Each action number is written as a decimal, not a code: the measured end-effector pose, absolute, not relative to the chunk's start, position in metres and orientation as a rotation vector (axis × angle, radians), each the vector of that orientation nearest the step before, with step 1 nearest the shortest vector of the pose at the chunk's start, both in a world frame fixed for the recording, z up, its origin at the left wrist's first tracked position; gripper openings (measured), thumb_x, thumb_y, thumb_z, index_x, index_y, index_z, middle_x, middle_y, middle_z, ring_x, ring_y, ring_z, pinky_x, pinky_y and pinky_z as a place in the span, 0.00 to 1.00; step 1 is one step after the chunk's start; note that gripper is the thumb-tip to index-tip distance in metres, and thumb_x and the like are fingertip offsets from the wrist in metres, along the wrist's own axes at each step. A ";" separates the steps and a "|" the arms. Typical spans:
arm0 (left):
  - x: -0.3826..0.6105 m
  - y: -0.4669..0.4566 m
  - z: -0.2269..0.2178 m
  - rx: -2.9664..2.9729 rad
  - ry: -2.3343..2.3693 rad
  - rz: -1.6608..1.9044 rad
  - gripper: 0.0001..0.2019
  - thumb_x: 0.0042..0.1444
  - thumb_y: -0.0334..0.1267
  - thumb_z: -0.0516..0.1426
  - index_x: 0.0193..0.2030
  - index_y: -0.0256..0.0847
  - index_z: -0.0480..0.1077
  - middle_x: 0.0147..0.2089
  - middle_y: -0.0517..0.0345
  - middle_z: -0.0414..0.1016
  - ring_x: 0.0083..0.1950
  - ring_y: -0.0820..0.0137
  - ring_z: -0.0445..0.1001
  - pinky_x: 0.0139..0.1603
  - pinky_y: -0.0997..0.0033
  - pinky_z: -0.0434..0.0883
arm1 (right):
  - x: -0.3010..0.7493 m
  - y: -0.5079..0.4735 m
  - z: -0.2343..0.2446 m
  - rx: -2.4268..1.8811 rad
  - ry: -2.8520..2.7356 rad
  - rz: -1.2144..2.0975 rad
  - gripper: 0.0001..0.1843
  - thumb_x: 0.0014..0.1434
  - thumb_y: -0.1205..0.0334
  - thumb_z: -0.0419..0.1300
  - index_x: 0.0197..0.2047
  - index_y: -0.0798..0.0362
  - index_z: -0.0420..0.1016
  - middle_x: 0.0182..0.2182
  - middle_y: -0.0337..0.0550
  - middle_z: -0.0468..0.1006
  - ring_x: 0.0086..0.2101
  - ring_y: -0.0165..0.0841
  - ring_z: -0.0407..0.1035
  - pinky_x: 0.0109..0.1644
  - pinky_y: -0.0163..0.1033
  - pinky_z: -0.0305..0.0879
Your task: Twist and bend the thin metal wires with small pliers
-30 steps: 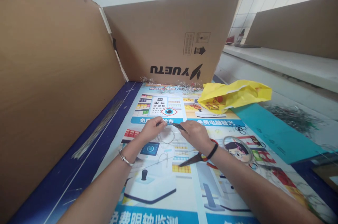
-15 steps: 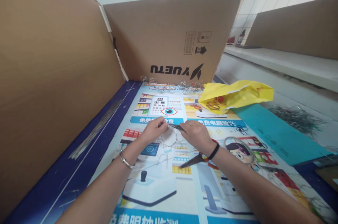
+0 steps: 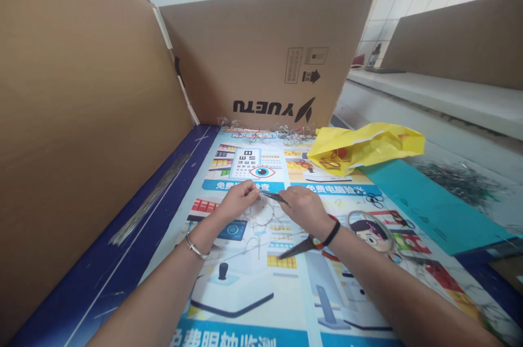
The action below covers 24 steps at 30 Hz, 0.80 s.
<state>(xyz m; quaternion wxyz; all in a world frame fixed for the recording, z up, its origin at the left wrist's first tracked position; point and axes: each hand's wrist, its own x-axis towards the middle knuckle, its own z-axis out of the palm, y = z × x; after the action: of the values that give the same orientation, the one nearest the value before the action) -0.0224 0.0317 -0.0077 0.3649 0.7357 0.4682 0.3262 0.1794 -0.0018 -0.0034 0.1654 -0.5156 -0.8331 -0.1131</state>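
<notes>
My left hand [image 3: 237, 202] is closed in a pinch on a thin wire piece [image 3: 261, 215] that loops down between both hands. My right hand [image 3: 303, 208] is closed around a dark slim tool [image 3: 273, 196], whose tip points left toward the left fingertips. Both hands hover just over a printed poster [image 3: 245, 281] on the table. A pair of scissors [image 3: 300, 247] with red handles lies under my right wrist.
Cardboard panels [image 3: 81, 118] wall the left and back. A yellow plastic bag [image 3: 363, 146] lies at the back right on a teal sheet [image 3: 425, 205]. Thin wire bundles [image 3: 151, 197] lie along the left. A wire pile [image 3: 460, 178] sits far right. A magnifier ring [image 3: 370, 230] rests near my right forearm.
Both hands stay together at the same spot with only tiny shifts. The view has risen slightly.
</notes>
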 end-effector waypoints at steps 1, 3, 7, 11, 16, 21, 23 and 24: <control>-0.022 0.032 -0.008 1.892 1.202 0.839 0.10 0.54 0.42 0.50 0.27 0.40 0.64 0.30 0.61 0.74 0.32 0.73 0.69 0.33 0.75 0.64 | 0.180 -0.002 -0.004 -1.480 -2.367 -0.301 0.06 0.56 0.63 0.54 0.30 0.52 0.71 0.27 0.40 0.73 0.30 0.30 0.64 0.33 0.34 0.51; -0.023 0.032 -0.008 1.892 1.196 0.845 0.09 0.54 0.42 0.50 0.27 0.40 0.63 0.30 0.61 0.73 0.31 0.73 0.69 0.32 0.75 0.63 | 0.181 -0.001 -0.005 -1.495 -2.356 -0.253 0.06 0.56 0.63 0.54 0.32 0.51 0.71 0.28 0.40 0.74 0.31 0.30 0.65 0.34 0.34 0.51; -0.024 0.034 -0.009 1.876 1.163 0.855 0.08 0.53 0.41 0.52 0.27 0.40 0.62 0.28 0.62 0.70 0.29 0.75 0.66 0.30 0.77 0.62 | 0.182 0.001 -0.007 -1.503 -2.325 -0.169 0.08 0.57 0.60 0.52 0.32 0.51 0.71 0.29 0.40 0.74 0.32 0.30 0.65 0.34 0.33 0.52; -0.024 0.036 -0.011 1.783 1.059 0.812 0.07 0.50 0.40 0.55 0.31 0.40 0.62 0.25 0.65 0.66 0.25 0.77 0.63 0.26 0.78 0.59 | 0.182 0.002 -0.007 -1.520 -2.284 -0.113 0.11 0.59 0.58 0.51 0.31 0.51 0.71 0.28 0.39 0.74 0.31 0.29 0.65 0.33 0.32 0.52; -0.022 0.034 -0.007 1.676 1.005 0.752 0.11 0.48 0.41 0.56 0.36 0.38 0.64 0.29 0.62 0.69 0.27 0.77 0.66 0.27 0.77 0.61 | 0.183 0.002 -0.004 -1.506 -2.271 -0.018 0.11 0.59 0.59 0.50 0.32 0.51 0.72 0.30 0.40 0.74 0.33 0.30 0.66 0.35 0.31 0.54; -0.020 0.031 -0.003 1.596 0.990 0.731 0.12 0.45 0.41 0.59 0.34 0.38 0.64 0.29 0.61 0.71 0.27 0.77 0.68 0.28 0.77 0.62 | 0.183 0.003 -0.004 -1.510 -2.257 -0.004 0.11 0.59 0.58 0.51 0.31 0.51 0.72 0.29 0.40 0.74 0.33 0.29 0.66 0.35 0.31 0.55; -0.020 0.031 -0.003 1.580 0.994 0.727 0.12 0.45 0.41 0.59 0.34 0.38 0.64 0.28 0.62 0.71 0.25 0.77 0.68 0.26 0.78 0.61 | 0.183 0.004 -0.005 -1.514 -2.248 0.000 0.11 0.59 0.58 0.50 0.31 0.52 0.71 0.28 0.40 0.74 0.32 0.29 0.66 0.35 0.31 0.55; -0.020 0.031 -0.004 1.570 0.992 0.723 0.12 0.45 0.41 0.59 0.35 0.38 0.64 0.28 0.62 0.71 0.25 0.78 0.67 0.26 0.78 0.61 | 0.183 0.004 -0.005 -1.515 -2.244 0.003 0.11 0.59 0.58 0.51 0.31 0.51 0.71 0.28 0.40 0.74 0.32 0.29 0.66 0.35 0.31 0.55</control>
<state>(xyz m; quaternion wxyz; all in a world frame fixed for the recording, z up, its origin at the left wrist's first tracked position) -0.0199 0.0311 -0.0035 0.5431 0.6615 0.4179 0.3047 0.1829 0.0038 -0.0051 0.2152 -0.5464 -0.8094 0.0010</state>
